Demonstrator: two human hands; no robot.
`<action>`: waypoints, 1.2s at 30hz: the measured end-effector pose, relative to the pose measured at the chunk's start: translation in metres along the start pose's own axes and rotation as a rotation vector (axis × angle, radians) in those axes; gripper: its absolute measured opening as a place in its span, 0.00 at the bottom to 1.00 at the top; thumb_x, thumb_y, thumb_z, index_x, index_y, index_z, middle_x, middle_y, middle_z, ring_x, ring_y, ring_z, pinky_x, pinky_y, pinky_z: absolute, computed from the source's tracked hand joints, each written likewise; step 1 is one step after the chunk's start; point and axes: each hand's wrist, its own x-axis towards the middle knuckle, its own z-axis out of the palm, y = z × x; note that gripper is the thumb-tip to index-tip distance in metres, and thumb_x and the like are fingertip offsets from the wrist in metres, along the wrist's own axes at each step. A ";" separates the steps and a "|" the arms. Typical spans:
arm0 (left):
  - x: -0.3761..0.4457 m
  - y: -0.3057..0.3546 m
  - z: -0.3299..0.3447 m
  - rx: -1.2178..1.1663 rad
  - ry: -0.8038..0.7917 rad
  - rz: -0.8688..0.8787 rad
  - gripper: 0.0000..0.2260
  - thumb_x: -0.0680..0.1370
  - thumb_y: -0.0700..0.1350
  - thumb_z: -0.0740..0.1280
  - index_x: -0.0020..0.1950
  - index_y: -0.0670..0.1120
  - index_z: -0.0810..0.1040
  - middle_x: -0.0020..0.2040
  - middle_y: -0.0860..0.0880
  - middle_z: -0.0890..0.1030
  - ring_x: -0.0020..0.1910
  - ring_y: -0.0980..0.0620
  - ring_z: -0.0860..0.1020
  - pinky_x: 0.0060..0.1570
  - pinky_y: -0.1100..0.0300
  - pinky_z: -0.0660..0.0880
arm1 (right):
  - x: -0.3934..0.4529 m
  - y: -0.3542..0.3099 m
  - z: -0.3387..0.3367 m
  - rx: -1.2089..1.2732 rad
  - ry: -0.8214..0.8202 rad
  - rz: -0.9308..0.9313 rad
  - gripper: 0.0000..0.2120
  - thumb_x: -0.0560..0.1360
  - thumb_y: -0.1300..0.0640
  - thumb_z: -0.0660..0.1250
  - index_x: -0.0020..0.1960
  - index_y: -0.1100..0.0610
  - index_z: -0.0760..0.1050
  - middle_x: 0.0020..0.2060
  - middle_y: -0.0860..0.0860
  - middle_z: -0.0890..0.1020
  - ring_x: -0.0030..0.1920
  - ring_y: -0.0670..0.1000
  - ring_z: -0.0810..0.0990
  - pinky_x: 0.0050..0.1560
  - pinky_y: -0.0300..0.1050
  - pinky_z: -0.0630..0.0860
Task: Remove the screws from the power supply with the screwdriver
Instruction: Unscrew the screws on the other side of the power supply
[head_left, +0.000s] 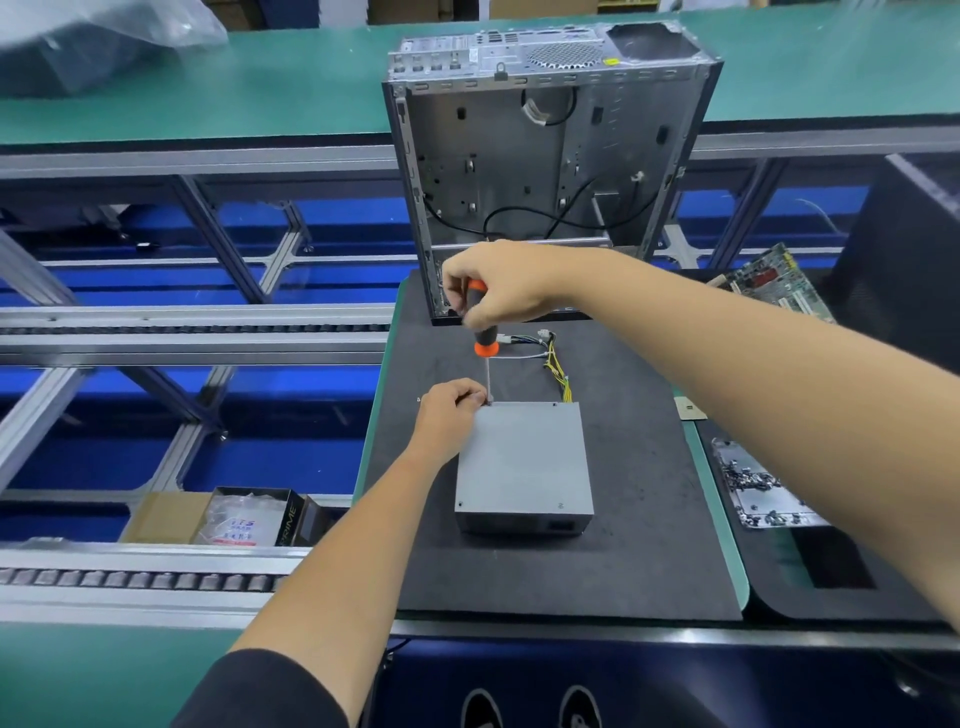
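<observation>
- Power supply (524, 462) — grey metal box, lying flat on the dark mat (649, 545), broad face up; its long axis runs away from the person, its short dark end wall facing the near edge of the mat.
- Cable bundle (557, 371) — yellow and white wires leaving the far right corner of the box, trailing toward the computer case, ending in small white connectors.
- Screwdriver (484, 332) — orange-and-black handle, thin steel shaft; long axis close to upright, tip pointing down onto the far left corner of the box, handle uppermost.
- Right hand (501, 286) — fingers curled round the top of the handle, gripping it from above; forearm enters from the right.
- Left hand (449, 410) — resting at the far left corner of the box, fingertips bunched against the lower shaft near the tip; whether they pinch a screw there cannot be told.
- Screws on the box — small heads visible at the near left and near right corners of the top face.
- Computer case (545, 171) — open, gutted, standing at the far end of the mat, loose black cables inside.
- Circuit board (774, 283) — lying to the right of the case.
- Tray (753, 488) — right of the mat, holding scattered small metal parts.
- Roller conveyor (156, 577) — at left, with a cardboard box (166, 517) beside it.
</observation>
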 end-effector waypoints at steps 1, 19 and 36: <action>0.000 0.000 0.000 0.002 0.001 -0.001 0.12 0.79 0.39 0.62 0.39 0.50 0.79 0.41 0.52 0.82 0.43 0.58 0.76 0.44 0.70 0.69 | 0.003 0.001 0.002 -0.110 0.037 0.053 0.10 0.75 0.48 0.65 0.43 0.54 0.72 0.38 0.48 0.78 0.40 0.53 0.78 0.33 0.44 0.70; 0.000 0.001 0.000 0.029 -0.001 -0.002 0.11 0.79 0.39 0.62 0.41 0.48 0.80 0.40 0.54 0.80 0.39 0.61 0.74 0.41 0.72 0.68 | 0.001 -0.001 -0.004 -0.197 -0.039 0.107 0.04 0.76 0.56 0.61 0.45 0.55 0.72 0.35 0.48 0.78 0.32 0.47 0.77 0.32 0.42 0.68; 0.000 0.002 0.001 0.028 -0.001 -0.001 0.11 0.79 0.38 0.62 0.41 0.48 0.79 0.39 0.57 0.80 0.43 0.62 0.75 0.44 0.72 0.66 | -0.007 -0.009 -0.009 -0.054 -0.137 -0.022 0.14 0.67 0.70 0.64 0.47 0.55 0.75 0.43 0.49 0.81 0.43 0.49 0.78 0.39 0.41 0.74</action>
